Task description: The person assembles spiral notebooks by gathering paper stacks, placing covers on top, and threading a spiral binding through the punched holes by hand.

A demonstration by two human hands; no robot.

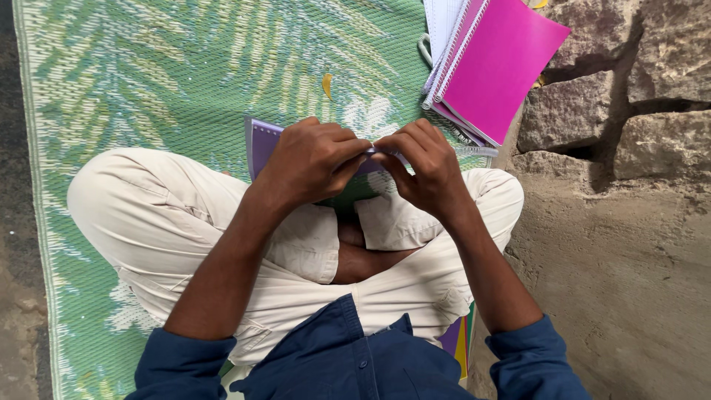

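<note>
I sit cross-legged on a green woven mat [178, 67]. A purple notebook [261, 141] with punched holes along its edge rests on my legs, mostly hidden behind my hands. My left hand [311, 159] grips its upper edge with the fingers curled. My right hand [426, 167] pinches the same edge beside it, where a thin clear spiral binding coil [478, 150] sticks out to the right. The fingertips of both hands meet at the middle.
A stack of spiral notebooks [496, 63] with a pink cover on top lies at the mat's far right. A rough stone wall [629, 81] and bare ground lie to the right. More coloured sheets [459, 341] poke out beside my right hip.
</note>
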